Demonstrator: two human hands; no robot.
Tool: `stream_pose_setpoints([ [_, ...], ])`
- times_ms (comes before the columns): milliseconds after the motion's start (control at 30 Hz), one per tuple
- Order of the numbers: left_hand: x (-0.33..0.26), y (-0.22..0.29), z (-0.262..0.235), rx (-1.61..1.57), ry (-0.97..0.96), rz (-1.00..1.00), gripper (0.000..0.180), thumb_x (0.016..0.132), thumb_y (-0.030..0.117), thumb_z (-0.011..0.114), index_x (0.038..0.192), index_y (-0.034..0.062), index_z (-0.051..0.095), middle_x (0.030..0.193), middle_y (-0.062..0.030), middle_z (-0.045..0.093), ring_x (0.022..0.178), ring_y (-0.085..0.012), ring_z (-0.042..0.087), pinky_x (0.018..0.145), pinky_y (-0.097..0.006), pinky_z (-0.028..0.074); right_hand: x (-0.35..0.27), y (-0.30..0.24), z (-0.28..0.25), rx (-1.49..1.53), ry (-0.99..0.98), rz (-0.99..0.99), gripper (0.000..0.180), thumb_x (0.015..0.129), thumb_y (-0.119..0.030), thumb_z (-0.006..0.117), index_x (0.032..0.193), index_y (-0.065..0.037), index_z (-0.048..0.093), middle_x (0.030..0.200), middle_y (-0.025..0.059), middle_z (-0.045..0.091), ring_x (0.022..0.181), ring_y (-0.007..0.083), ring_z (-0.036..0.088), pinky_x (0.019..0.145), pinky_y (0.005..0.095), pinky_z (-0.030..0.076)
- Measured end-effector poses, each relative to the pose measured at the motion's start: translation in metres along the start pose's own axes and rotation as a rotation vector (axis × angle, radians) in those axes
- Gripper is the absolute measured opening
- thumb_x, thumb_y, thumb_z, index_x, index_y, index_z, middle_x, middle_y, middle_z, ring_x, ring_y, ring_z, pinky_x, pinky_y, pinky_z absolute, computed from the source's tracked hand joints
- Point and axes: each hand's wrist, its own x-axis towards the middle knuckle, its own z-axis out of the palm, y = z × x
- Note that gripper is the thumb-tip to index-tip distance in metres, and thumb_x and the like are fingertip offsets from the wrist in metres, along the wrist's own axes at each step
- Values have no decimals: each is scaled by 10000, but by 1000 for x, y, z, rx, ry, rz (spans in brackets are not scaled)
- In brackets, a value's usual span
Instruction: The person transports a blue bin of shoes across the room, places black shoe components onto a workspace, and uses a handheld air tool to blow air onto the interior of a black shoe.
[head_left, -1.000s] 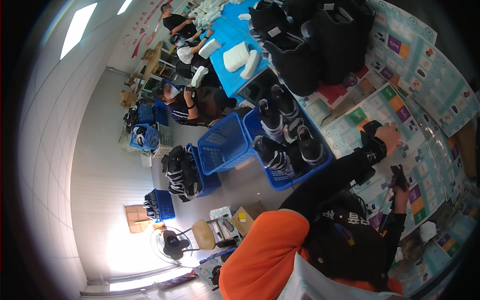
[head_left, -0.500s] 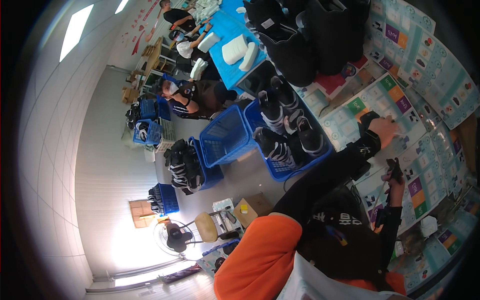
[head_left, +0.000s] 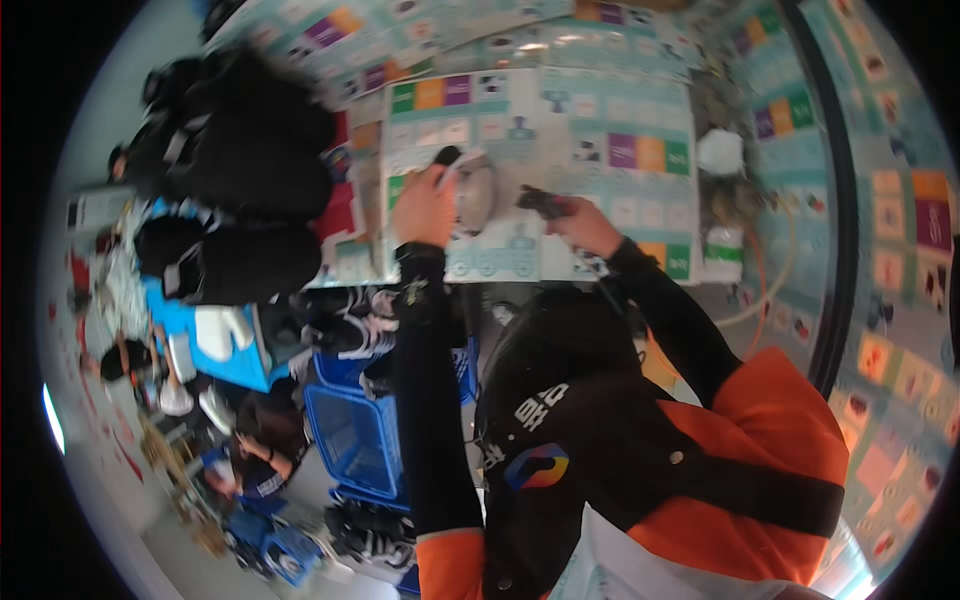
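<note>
My left hand (head_left: 424, 208) is closed on a shoe (head_left: 475, 195), pale grey with a black part at its far end. Motion blur hides the shoe's finer detail. To its right, my right hand (head_left: 587, 226) grips a small dark hand-held tool (head_left: 543, 201), with its tip toward the shoe. A small gap lies between tool and shoe. What kind of tool it is cannot be made out. Both hands are above a worktable (head_left: 490, 262) covered with printed, coloured sheets.
Large black padded items (head_left: 250, 165) are piled on the table's left. Below the table edge stand a blue basket (head_left: 355, 440) and several dark shoes (head_left: 350, 325). A co-worker (head_left: 265, 450) sits at lower left, near a blue-topped table (head_left: 245, 365). A hose (head_left: 770, 300) hangs at right.
The view has swung round, so the table is now square ahead. The pale side of the shoe in my left hand has come into view. My right hand still grips the dark tool.
</note>
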Motion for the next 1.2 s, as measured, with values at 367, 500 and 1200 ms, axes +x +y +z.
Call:
stream_pose_setpoints([
  [367,14,55,-13,-98,-124,86,232,919,357,690,1023,151,713,927,-111,642,840,-361,671,706,-471,533,8,-27,16,-293,210,-129,266,818,-202,575,978,-16,679,903,258,685,906,480,629,809,539,493],
  [500,3,42,-16,-107,-116,73,250,929,366,686,1036,142,714,902,-104,635,827,-327,662,700,-444,522,20,-22,22,-350,191,-135,269,823,-217,562,953,-10,674,895,258,685,891,481,633,801,551,490],
  [1200,-135,-29,-32,-513,-248,-186,326,918,125,725,1227,66,641,999,-120,624,762,-205,673,638,-321,527,12,1,57,-258,-1,-67,258,795,-223,626,843,22,689,811,275,668,792,462,647,715,500,496],
])
